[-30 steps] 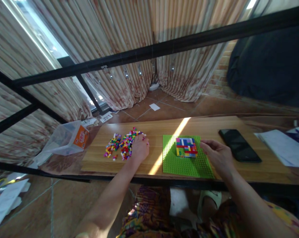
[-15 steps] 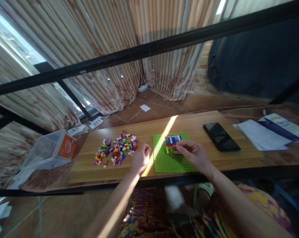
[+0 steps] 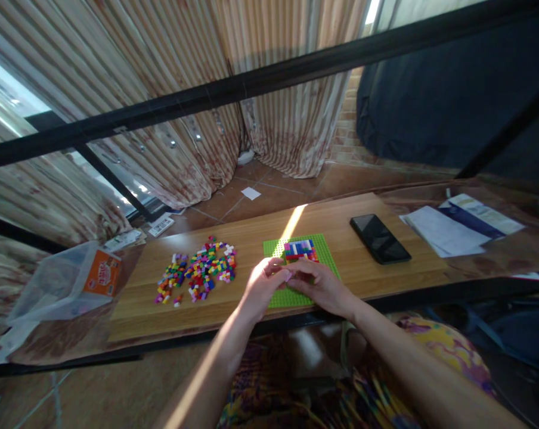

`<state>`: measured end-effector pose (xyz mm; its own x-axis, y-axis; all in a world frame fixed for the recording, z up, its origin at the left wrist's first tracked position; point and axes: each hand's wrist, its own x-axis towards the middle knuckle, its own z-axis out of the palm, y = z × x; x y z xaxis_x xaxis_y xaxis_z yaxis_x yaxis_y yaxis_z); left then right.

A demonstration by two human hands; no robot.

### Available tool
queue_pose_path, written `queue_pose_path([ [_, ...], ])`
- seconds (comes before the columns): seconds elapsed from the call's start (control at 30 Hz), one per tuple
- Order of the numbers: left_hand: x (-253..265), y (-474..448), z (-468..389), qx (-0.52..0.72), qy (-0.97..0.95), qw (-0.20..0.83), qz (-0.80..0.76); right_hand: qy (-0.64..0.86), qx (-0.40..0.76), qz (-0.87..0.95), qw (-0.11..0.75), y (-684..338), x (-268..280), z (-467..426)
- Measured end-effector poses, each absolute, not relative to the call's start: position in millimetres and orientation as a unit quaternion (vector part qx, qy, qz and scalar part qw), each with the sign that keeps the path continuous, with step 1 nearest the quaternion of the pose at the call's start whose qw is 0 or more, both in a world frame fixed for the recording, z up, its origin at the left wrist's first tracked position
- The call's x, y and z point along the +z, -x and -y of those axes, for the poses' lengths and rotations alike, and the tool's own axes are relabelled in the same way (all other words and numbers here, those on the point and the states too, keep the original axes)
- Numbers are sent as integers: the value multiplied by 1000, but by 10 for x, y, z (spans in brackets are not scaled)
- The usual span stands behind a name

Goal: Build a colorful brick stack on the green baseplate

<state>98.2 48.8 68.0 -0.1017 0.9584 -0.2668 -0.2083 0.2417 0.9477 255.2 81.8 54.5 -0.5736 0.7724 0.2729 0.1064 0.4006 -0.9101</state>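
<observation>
My left hand (image 3: 264, 285) and my right hand (image 3: 319, 287) meet over the near part of a green studded baseplate (image 3: 327, 253). Between their fingertips is a small pink toy brick (image 3: 288, 276), with the fingers of both hands closed on it. Just beyond the fingers, a square block of many-coloured bricks (image 3: 301, 248) sits on the baseplate, its near side partly covered by my hands. Blue, white and red rows show on top of it. Left of my left hand lies a spread of loose toy bricks (image 3: 202, 268) in many colours.
Everything lies on a wooden board (image 3: 135, 304). A black phone (image 3: 380, 238) rests to the right, with papers (image 3: 446, 231) past it. At the far left stands a clear plastic box (image 3: 55, 286) with an orange label. A dark metal bar (image 3: 234, 89) crosses beyond the board.
My left hand has moved right, from beside the baseplate to over it. My right hand has drawn back from the brick block to meet it. The whole view has shifted slightly.
</observation>
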Motion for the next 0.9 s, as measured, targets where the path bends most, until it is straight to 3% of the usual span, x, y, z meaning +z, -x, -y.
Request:
queue_pose_path([
  [0.27, 674, -964, -421, 447, -396, 563, -572, 335, 424, 735, 410, -2589, 496, -836],
  [0.63, 623, -905, -382, 437, -371, 641, -510, 298, 480, 747, 350, -2673, 575, -795],
  [0.9, 464, -677, -427, 476, -395, 484, -619, 430, 511, 569, 479, -2941, 633, -965],
])
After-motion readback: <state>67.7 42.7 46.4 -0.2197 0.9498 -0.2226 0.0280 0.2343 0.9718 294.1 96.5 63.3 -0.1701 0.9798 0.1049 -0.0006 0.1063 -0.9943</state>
